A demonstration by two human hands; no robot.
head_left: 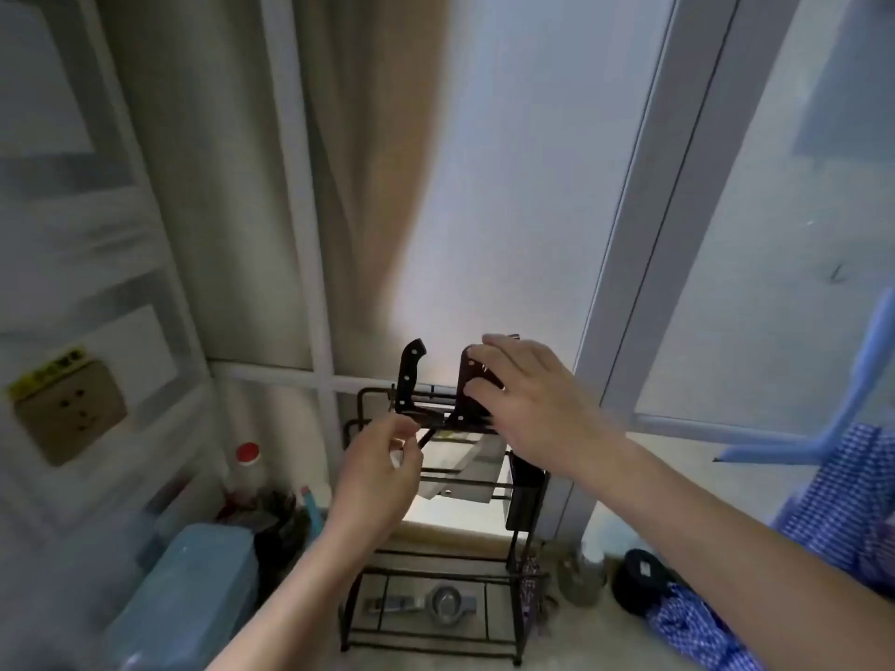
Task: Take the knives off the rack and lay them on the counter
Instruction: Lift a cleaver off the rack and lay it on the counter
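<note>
Two bare forearms reach up from the lower edge of the frame toward a black wire knife rack standing on a pale desk against a frosted window. The right hand is at the top of the rack, its thumb and fingers closed around the dark, riveted handle of a knife whose blade remains down in the slot. The left hand is lower and just in front of the rack, its fingers curled loosely with thumb and forefinger pinched near a thin dark bar; motion blur makes it impossible to tell whether it grips anything. A second knife, also with a black riveted handle, stands upright in the rack to the left of the one being held, its handle clear of both hands. Broad pale blades show through the rack's wires below the handles. A metal utensil lies on the rack's bottom shelf. A blue plastic container sits to the left on the desk, with a red-capped bottle behind it, and a wall socket is mounted farther left. Blue checked cloth fills the right edge, beside a dark round object on the desk.
</note>
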